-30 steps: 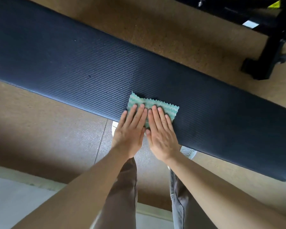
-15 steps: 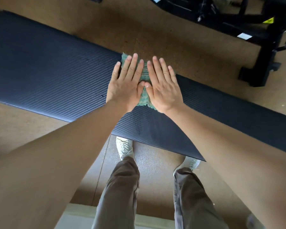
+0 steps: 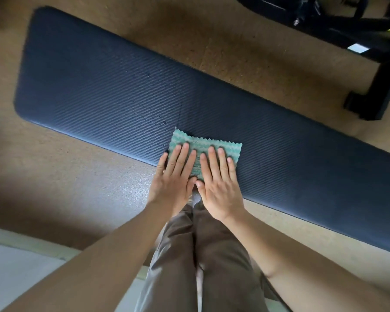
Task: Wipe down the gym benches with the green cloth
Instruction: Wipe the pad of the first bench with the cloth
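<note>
On gym bench (image 3: 99,86) near edge: green cloth (image 3: 204,141), lower half hidden.
Hands: left hand (image 3: 173,181) and right hand (image 3: 218,188) flat, pressing cloth.
Bench right end: cut off.

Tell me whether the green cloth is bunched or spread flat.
Spread flat: green cloth lies on the bench, left hand and right hand pressing it.

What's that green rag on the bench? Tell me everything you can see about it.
The green cloth is a small, roughly rectangular rag, teal-green with paler wavy stripes and zigzag-cut edges. It looks like thin woven fabric. It lies flat on the dark ribbed bench pad, close to the pad's near edge. The left hand and right hand press on it side by side with straight fingers, covering its near part.
</note>
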